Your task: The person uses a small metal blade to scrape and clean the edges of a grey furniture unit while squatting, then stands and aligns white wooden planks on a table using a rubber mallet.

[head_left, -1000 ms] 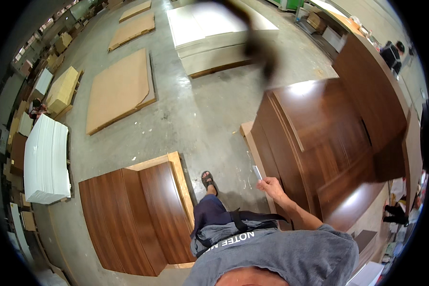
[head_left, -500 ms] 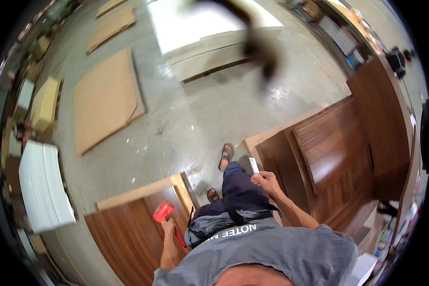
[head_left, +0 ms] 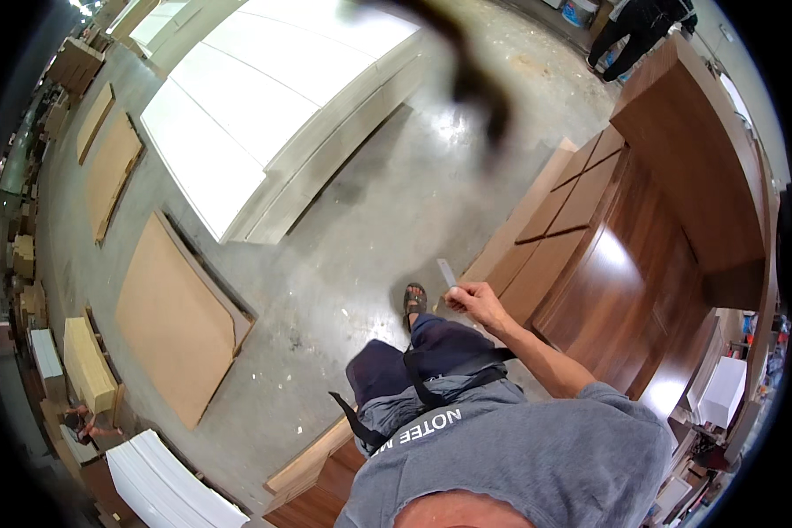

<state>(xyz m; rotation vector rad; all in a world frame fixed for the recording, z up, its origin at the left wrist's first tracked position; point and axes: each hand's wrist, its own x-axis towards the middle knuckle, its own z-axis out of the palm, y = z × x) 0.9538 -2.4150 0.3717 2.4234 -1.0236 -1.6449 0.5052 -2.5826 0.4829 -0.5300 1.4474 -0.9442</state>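
Observation:
My right hand (head_left: 473, 301) is closed around a short, flat, pale strip (head_left: 447, 272) with a straight end, which sticks up past the thumb. I cannot make out its exact kind. Beside this hand, on the right, lies a stack of dark brown wood-grain boards (head_left: 625, 304) with a glossy top. Smaller brown panels (head_left: 559, 216) lie along its far side. My left hand is out of view. At the lower edge, a corner of another brown board stack (head_left: 321, 493) shows next to my hip.
A big pile of white panels (head_left: 264, 106) stands ahead on the concrete floor (head_left: 352, 238). Cardboard-coloured sheets (head_left: 172, 317) lie to the left, near white boards (head_left: 172, 484). A tall brown panel (head_left: 691, 132) rises at the right. Another person (head_left: 638, 35) stands at the far right.
My view has turned right, and I have stepped forward. The left hand with its red-headed mallet has gone out of view. My right hand still holds the pale strip.

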